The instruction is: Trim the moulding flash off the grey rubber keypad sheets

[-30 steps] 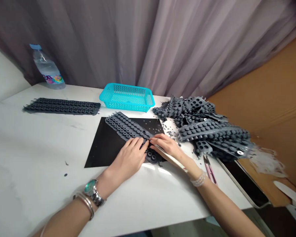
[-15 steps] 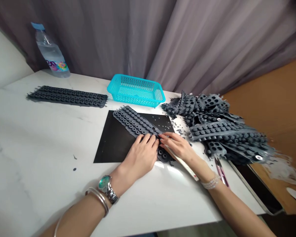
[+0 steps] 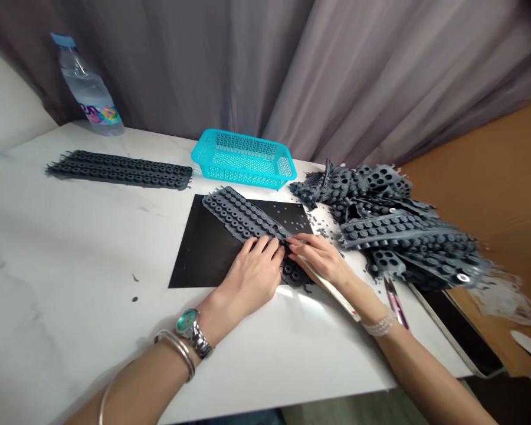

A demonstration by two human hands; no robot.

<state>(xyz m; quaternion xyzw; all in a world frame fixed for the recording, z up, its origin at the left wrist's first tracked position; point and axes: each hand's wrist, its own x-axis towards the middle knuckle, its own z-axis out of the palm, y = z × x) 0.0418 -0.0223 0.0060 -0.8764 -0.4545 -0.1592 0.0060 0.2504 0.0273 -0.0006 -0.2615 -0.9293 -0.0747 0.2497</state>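
Observation:
A dark grey rubber strip (image 3: 238,213) with rows of round, holed studs lies slantwise on a black mat (image 3: 203,254). My left hand (image 3: 252,274) presses it down, fingers bent together on its near part. Closed around a slim white stick-like tool (image 3: 336,293), my right hand (image 3: 321,260) works at the strip just beside the left fingertips. The tool's tip is hidden by the fingers, so I cannot tell what it touches. Tiny dark discs (image 3: 295,219) are scattered on the mat's far right part.
Behind the mat stands a turquoise basket (image 3: 248,177). Another studded strip (image 3: 119,170) lies at left, near a water bottle (image 3: 91,94). On the right are a heap of rubber strips (image 3: 380,218), pink-handled snips (image 3: 397,304) and a dark flat tray-like object (image 3: 460,333).
The view has shifted very slightly. My right hand and the white tool have moved only a little at the strip; my left hand stays pressed on it.

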